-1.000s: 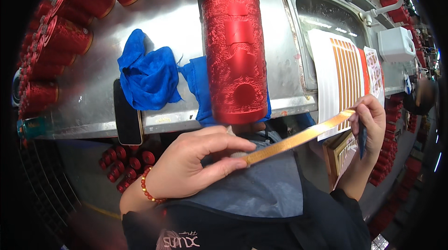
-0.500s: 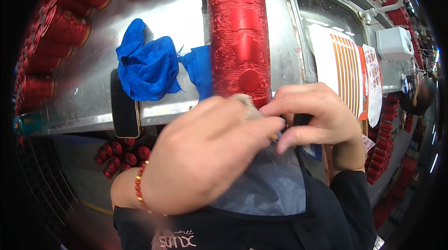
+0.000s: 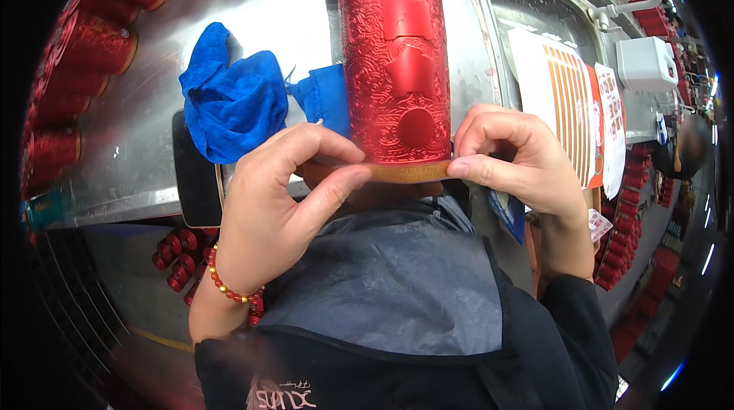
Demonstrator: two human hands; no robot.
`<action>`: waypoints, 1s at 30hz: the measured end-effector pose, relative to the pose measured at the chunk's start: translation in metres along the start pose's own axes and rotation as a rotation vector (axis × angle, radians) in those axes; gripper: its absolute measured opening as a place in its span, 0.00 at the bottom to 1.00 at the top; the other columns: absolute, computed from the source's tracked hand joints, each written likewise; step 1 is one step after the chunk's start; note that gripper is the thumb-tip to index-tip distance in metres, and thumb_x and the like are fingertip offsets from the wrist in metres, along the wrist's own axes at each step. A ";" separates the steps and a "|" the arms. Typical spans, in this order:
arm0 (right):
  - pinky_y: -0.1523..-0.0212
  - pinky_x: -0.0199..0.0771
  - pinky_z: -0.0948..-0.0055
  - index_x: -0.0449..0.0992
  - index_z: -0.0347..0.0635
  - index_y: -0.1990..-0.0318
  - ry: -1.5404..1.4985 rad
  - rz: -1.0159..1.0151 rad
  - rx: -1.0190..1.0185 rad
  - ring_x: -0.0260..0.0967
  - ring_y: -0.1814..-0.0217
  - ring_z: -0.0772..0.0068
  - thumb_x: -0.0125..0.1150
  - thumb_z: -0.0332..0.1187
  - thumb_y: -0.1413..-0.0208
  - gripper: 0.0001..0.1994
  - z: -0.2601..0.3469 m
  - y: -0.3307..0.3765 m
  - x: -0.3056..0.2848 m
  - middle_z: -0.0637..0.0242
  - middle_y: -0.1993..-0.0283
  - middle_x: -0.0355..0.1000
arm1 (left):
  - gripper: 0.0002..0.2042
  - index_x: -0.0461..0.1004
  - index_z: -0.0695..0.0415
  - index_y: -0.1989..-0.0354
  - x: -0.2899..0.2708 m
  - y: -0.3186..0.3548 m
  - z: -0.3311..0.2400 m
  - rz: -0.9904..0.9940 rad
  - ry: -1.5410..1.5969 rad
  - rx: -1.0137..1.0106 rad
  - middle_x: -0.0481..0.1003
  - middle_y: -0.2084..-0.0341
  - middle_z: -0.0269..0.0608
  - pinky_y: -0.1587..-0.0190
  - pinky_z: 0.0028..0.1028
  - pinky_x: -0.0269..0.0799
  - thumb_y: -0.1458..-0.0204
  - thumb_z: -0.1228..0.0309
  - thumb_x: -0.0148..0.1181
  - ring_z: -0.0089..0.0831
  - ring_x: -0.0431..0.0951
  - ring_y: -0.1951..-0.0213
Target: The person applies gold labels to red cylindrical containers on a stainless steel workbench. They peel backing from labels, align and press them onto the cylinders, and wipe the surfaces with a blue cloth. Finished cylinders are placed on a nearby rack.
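Observation:
A red embossed cylinder [image 3: 391, 43] lies on the metal table, its near end toward me. Across that near rim stretches a thin gold-brown strip [image 3: 409, 174], similar in colour to the bands on a white sheet [image 3: 567, 115] at the right. My left hand [image 3: 279, 192] pinches the strip's left part between thumb and forefinger. At the other end my right hand [image 3: 524, 165] has it between thumb and curled fingers, close against the cylinder. Whether the strip is stuck down, I cannot tell. Left of the cylinder lie a crumpled blue cloth [image 3: 237, 104] and a smaller blue cloth piece [image 3: 330, 96].
A dark phone [image 3: 197, 180] sits partly under the crumpled cloth at the table's near edge. Several red cylinders [image 3: 92, 43] line the far left. To the right are a sink [image 3: 535, 8] and a white jug [image 3: 646, 66]. Small red cans [image 3: 180, 253] show below the table.
My hands, close together before, have moved apart, and the strip is now stretched between them along the cylinder's near rim. The left hand has shifted left. The view has shifted slightly.

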State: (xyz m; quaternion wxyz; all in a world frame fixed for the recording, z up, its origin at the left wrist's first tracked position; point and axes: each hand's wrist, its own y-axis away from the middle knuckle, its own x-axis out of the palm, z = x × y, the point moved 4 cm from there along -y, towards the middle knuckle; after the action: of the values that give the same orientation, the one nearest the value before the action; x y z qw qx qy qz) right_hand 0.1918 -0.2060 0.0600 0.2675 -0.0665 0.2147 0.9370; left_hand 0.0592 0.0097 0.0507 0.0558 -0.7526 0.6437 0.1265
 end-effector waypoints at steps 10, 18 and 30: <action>0.65 0.60 0.79 0.76 0.35 0.72 -0.075 -0.031 0.030 0.63 0.67 0.84 0.73 0.27 0.45 0.10 0.000 -0.001 0.002 0.67 0.65 0.72 | 0.04 0.79 0.63 0.64 -0.001 -0.003 0.016 0.064 0.223 -0.125 0.80 0.70 0.33 0.60 0.20 0.75 0.42 0.77 0.67 0.18 0.80 0.67; 0.66 0.59 0.79 0.76 0.36 0.72 -0.056 -0.028 0.015 0.62 0.68 0.84 0.73 0.27 0.45 0.10 0.001 -0.002 0.004 0.69 0.66 0.72 | 0.04 0.78 0.62 0.65 0.000 -0.003 0.021 0.092 0.280 -0.161 0.80 0.70 0.32 0.60 0.19 0.74 0.41 0.76 0.68 0.17 0.80 0.67; 0.66 0.61 0.80 0.76 0.36 0.73 -0.017 -0.029 -0.002 0.64 0.68 0.84 0.73 0.28 0.44 0.10 0.001 -0.003 0.003 0.69 0.66 0.72 | 0.04 0.78 0.62 0.64 0.002 -0.005 0.023 0.095 0.280 -0.154 0.79 0.70 0.32 0.59 0.20 0.75 0.41 0.76 0.67 0.17 0.79 0.66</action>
State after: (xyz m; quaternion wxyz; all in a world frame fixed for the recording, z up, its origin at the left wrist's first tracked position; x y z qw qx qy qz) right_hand 0.1907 -0.2016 0.0586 0.2826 -0.0621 0.2104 0.9338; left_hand 0.0621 0.0145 0.0278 -0.0984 -0.7336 0.6686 0.0717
